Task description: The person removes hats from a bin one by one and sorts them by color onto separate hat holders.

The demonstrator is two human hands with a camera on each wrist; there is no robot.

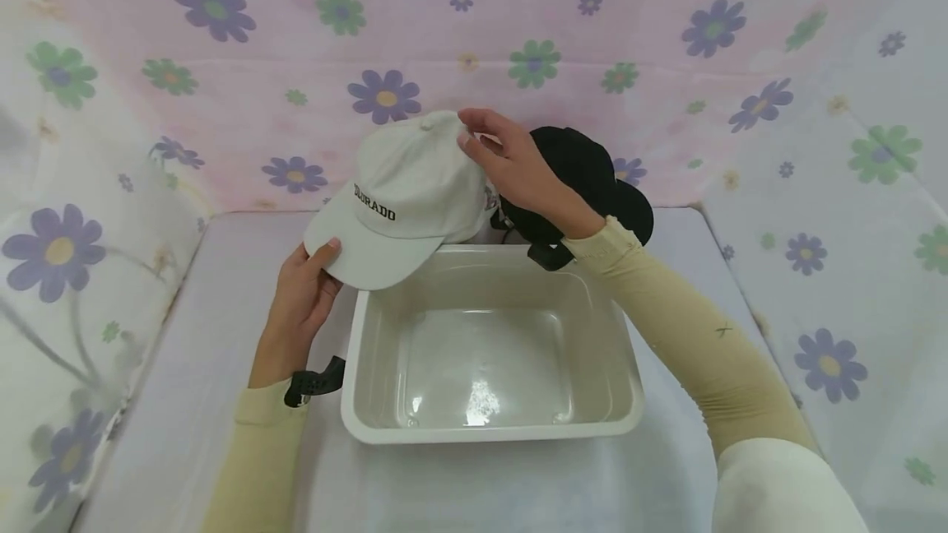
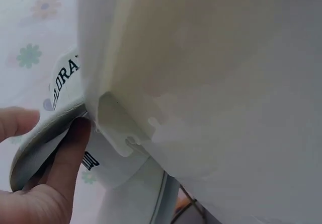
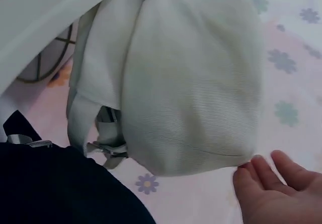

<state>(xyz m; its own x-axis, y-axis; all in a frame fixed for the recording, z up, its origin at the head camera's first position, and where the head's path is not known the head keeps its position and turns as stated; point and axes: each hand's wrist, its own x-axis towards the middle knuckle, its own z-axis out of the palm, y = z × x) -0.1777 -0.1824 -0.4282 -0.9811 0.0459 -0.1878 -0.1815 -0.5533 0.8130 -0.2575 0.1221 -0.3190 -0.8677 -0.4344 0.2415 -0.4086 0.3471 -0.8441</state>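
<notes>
A white baseball cap [image 1: 415, 187] with dark lettering on its front is held up at the far left corner of the basin [image 1: 492, 437]. My left hand [image 1: 299, 290] pinches the brim at its left edge, thumb on top and fingers beneath. At the back of the crown, the thumb and fingertips of my right hand [image 1: 511, 159] pinch the fabric; the right wrist view shows the cap's ribbed crown [image 3: 191, 93] drawn to a corner there. A black cap [image 1: 573, 159] stands behind the basin, partly hidden by my right wrist. Its strap [image 1: 550, 257] overlaps the basin's far rim.
The cream plastic basin stands on a white-covered table [image 1: 230, 286], with glossy inner walls. Flower-printed cloth [image 1: 444, 31] forms the back and both sides close around it. A black band [image 1: 317, 382] circles my left wrist beside the basin's left wall.
</notes>
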